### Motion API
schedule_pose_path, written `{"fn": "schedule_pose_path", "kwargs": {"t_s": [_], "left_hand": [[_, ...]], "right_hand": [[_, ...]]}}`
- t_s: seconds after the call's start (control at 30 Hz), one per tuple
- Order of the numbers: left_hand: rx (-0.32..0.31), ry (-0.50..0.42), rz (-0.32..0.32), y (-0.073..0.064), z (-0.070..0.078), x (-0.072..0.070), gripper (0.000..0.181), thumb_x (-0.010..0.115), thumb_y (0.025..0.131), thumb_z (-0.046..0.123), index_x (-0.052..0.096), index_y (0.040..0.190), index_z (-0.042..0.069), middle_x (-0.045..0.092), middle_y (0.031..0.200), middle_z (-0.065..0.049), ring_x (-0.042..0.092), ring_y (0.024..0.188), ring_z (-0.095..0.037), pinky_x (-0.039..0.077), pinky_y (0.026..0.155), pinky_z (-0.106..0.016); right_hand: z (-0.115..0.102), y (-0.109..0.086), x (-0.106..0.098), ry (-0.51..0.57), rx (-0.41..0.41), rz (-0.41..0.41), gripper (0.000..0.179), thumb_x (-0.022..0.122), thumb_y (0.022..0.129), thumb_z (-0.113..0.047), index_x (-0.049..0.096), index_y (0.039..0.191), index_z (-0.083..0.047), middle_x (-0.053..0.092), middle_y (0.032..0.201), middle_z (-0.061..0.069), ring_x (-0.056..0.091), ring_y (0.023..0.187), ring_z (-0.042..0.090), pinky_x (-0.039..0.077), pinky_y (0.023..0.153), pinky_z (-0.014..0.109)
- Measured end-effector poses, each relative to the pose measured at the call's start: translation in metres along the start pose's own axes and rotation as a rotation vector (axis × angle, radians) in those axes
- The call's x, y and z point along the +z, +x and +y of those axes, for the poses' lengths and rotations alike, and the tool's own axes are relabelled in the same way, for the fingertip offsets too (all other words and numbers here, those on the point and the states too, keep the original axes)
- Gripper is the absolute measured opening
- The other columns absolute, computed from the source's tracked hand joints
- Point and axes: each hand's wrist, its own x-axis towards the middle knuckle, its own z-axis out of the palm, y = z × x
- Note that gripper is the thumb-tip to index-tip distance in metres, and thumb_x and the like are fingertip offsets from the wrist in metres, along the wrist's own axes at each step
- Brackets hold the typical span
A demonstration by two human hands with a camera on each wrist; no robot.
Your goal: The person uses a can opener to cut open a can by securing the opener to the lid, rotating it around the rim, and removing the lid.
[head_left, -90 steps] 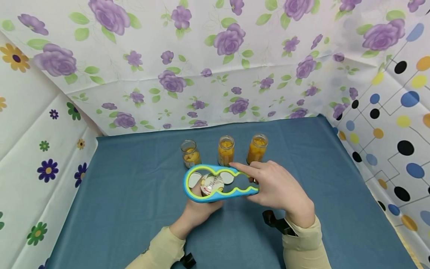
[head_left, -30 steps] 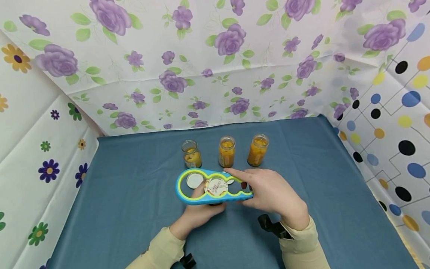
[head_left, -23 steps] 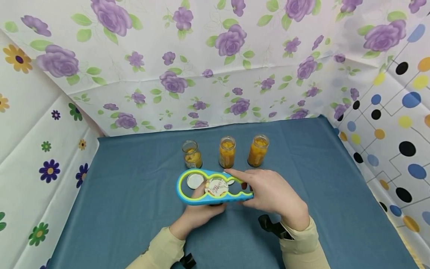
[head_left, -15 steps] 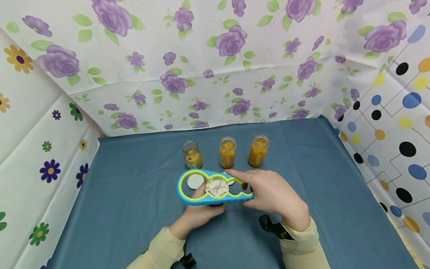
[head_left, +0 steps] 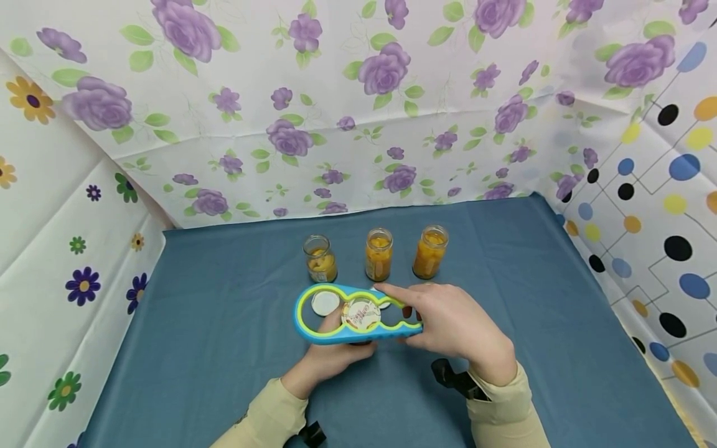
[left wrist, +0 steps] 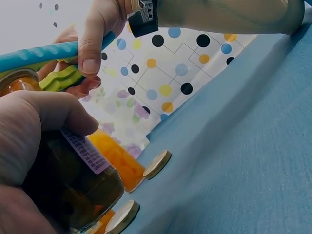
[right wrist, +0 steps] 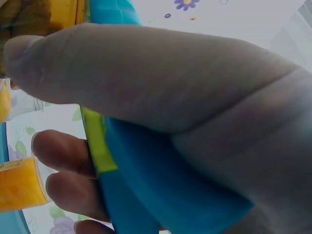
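Note:
My left hand [head_left: 330, 361] grips a glass jar [left wrist: 80, 187] of dark contents from below, its label partly showing in the left wrist view. A printed white lid [head_left: 361, 314] tops this jar. Around the lid sits a blue and lime-green jar opener [head_left: 322, 339], in its middle scalloped opening. My right hand [head_left: 462, 320] holds the opener's narrow end, thumb on the near side, index finger along the far edge. Most of the held jar is hidden in the head view.
Three lidless glass jars of orange-yellow pieces stand behind: left jar [head_left: 321, 264], middle jar [head_left: 378, 255], right jar [head_left: 430, 254]. A loose white lid [head_left: 326, 303] lies on the blue cloth [head_left: 224, 348]; another lid [head_left: 384, 305] is partly hidden. Patterned sheets [head_left: 342, 155] bound the table.
Since three seconds ago the opener and right hand have shifted left and slightly nearer, and the lid now sits in the middle opening. Over the last second both hands stay almost still.

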Motion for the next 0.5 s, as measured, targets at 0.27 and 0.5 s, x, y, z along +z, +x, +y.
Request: {"fn": "schedule_pose_path", "kwargs": {"t_s": [0.27, 0.5], "left_hand": [[-0.042, 0.128, -0.142, -0.002, 0.005, -0.011, 0.063, 0.085, 0.087, 0.008, 0.057, 0.144, 0.004, 0.066, 0.132, -0.004, 0.065, 0.118, -0.017, 0.051, 0.106, -0.04], [-0.034, 0.162, -0.194, -0.002, 0.006, -0.014, 0.063, 0.086, 0.088, 0.013, 0.058, 0.144, 0.004, 0.067, 0.132, -0.005, 0.064, 0.119, -0.017, 0.05, 0.106, -0.04]], "right_hand": [[0.003, -0.007, -0.001, 0.015, -0.107, 0.036, 0.101, 0.101, 0.075, -0.019, 0.051, 0.16, -0.036, 0.068, 0.095, -0.014, 0.063, 0.081, 0.008, 0.053, 0.067, 0.03], [0.003, -0.009, -0.002, 0.022, -0.124, 0.035, 0.104, 0.101, 0.074, -0.018, 0.049, 0.162, -0.038, 0.072, 0.099, -0.012, 0.065, 0.084, 0.007, 0.053, 0.068, 0.03]]}}
